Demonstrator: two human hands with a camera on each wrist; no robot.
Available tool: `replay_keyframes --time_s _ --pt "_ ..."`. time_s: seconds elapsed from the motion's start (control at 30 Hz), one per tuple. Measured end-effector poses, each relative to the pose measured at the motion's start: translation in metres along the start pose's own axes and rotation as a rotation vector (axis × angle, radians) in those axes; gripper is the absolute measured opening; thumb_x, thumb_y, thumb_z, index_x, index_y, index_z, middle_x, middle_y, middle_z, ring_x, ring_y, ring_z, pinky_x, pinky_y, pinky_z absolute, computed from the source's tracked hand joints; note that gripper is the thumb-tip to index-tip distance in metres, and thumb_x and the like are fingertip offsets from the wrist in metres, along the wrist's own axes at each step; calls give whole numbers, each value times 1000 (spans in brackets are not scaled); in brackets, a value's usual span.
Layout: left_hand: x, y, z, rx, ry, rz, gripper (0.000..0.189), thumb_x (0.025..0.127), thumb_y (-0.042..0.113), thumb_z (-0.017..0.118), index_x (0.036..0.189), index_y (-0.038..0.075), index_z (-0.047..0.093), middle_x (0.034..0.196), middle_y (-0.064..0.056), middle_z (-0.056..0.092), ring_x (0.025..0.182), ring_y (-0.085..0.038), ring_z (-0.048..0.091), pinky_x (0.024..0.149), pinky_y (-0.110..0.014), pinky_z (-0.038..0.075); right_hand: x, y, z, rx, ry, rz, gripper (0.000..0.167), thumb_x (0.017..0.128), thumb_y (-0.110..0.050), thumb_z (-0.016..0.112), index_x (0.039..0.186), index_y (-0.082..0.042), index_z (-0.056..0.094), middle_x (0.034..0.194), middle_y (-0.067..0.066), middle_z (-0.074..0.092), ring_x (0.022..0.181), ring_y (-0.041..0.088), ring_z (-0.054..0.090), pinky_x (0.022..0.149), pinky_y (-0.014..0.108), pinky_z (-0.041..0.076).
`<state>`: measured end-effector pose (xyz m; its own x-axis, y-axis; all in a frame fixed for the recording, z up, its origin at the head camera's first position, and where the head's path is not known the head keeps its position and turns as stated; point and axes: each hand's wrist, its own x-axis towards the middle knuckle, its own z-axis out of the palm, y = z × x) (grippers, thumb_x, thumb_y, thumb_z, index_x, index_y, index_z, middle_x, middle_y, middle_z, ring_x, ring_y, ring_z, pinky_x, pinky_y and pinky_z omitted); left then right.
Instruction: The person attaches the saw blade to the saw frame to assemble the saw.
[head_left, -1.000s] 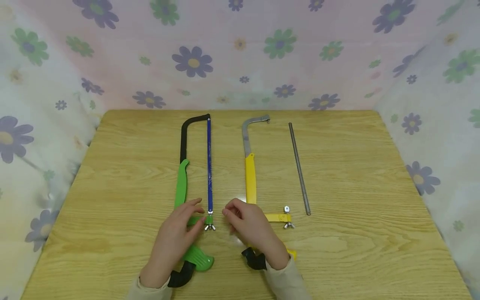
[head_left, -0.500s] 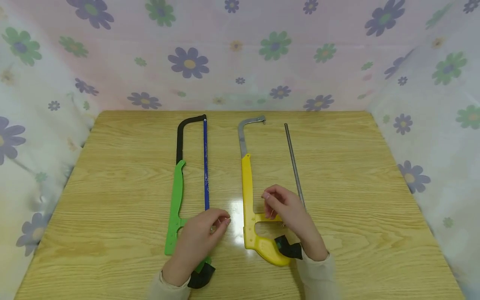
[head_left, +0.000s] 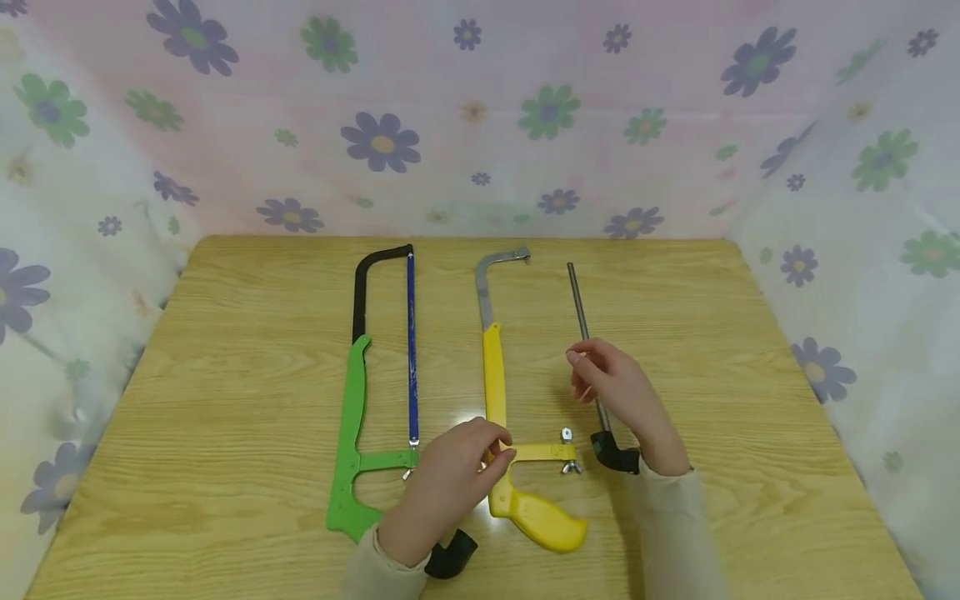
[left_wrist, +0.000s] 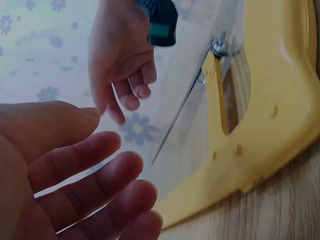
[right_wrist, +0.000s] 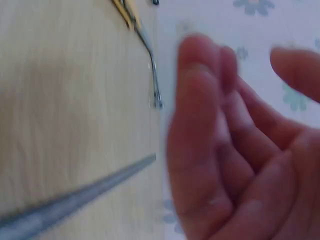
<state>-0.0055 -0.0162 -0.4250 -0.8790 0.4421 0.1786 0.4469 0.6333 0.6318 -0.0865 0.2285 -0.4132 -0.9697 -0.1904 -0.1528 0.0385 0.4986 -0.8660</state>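
Note:
My left hand (head_left: 453, 479) hovers, fingers loosely bent and holding nothing, between the two hacksaws; its fingertips overlap the yellow hacksaw frame (head_left: 494, 375) in the head view. That frame has a grey metal bow and a wing nut (head_left: 572, 467), with no blade fitted. Over the loose grey hacksaw blade (head_left: 577, 300) is my right hand (head_left: 626, 392), bent-fingered and holding nothing. The right wrist view shows this blade (right_wrist: 75, 202) below and apart from the fingers (right_wrist: 195, 120). Left of both hands lies the green hacksaw (head_left: 352, 417), carrying a blue blade (head_left: 412, 350); my left hand hides part of its handle.
All the tools lie on a wood-grain table (head_left: 247, 400). Flower-print cloth (head_left: 480, 100) rises behind the table and along both sides. A black wrist camera (head_left: 450, 557) sits at my left wrist, another (head_left: 613, 452) at my right.
Both hands have moved right, the left from the green hacksaw to the yellow one's handle, the right past the yellow frame to the grey blade. The tools stay where they lay.

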Motion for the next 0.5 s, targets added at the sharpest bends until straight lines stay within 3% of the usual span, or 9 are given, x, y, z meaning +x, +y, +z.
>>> replay_keyframes --time_s 0.17,0.3,0.5 --pt "7 8 7 38 -17 64 12 84 32 60 91 22 61 80 15 53 69 0 47 56 -13 38 11 9 -15 -47 -51 17 48 90 -42 46 115 -2 50 83 19 58 70 32 60 63 41 50" --pt "14 12 13 110 -29 96 14 83 33 63 92 21 62 84 13 55 72 -1 48 57 -14 39 18 13 -25 -51 -39 52 49 91 -40 45 118 0 48 89 20 59 76 30 59 68 40 49" --pt "22 23 19 236 -68 165 19 82 35 62 94 21 64 88 11 56 76 -4 51 51 -14 40 21 21 -35 114 15 98 52 92 -38 45 125 1 42 101 24 55 87 34 58 76 39 48"
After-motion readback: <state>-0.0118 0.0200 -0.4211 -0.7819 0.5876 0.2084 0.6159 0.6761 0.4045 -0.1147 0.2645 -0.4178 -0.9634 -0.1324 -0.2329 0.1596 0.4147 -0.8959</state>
